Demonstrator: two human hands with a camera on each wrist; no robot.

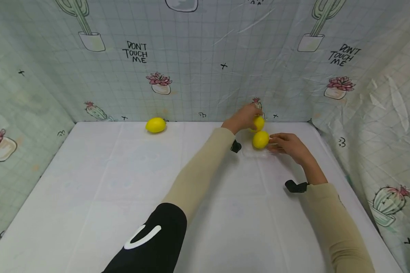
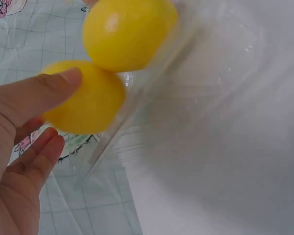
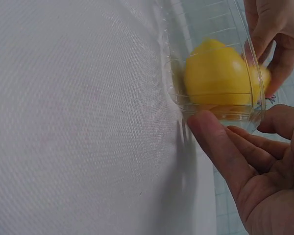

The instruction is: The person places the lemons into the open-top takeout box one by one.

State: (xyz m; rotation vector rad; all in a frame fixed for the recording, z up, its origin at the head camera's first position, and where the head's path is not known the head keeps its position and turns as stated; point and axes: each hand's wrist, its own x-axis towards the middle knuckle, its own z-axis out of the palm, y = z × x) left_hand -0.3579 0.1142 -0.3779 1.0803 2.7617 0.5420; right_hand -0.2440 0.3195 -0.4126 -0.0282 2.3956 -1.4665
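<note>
My left hand (image 1: 243, 117) grips a yellow lemon (image 2: 90, 107), thumb across its top, at the rim of a clear plastic container (image 3: 179, 100). A second lemon (image 3: 216, 76) sits inside that container and, in the left wrist view, appears to touch the held one (image 3: 263, 78). My right hand (image 1: 288, 145) holds the container's near side, its thumb low on the wall and its fingers around the edge. Most of the container's outline is hard to make out in the head view, where the inside lemon (image 1: 260, 140) hides part of it.
Another lemon (image 1: 155, 125) lies at the back of the white-covered table (image 1: 123, 182), to the left. A patterned cloth (image 1: 205, 68) hangs behind the table and along both sides. Black mounts (image 1: 295, 186) sit at the wrists.
</note>
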